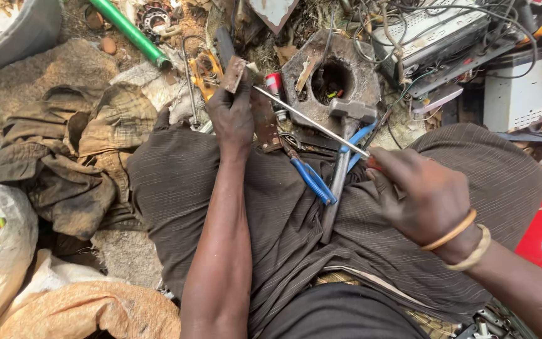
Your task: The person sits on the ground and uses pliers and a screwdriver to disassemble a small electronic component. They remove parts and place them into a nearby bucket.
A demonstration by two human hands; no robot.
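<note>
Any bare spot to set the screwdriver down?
Bare lap cloth left of the left hand's forearm, beside the rag pile. Crowded: hammer and blue pliers between the knees; wired electronics above the right hand.

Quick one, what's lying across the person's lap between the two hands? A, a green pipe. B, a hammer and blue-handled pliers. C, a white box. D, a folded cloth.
B: a hammer and blue-handled pliers rest on the lap between the left hand, which grips a rusty metal piece, and the right hand, which holds a screwdriver.
</note>
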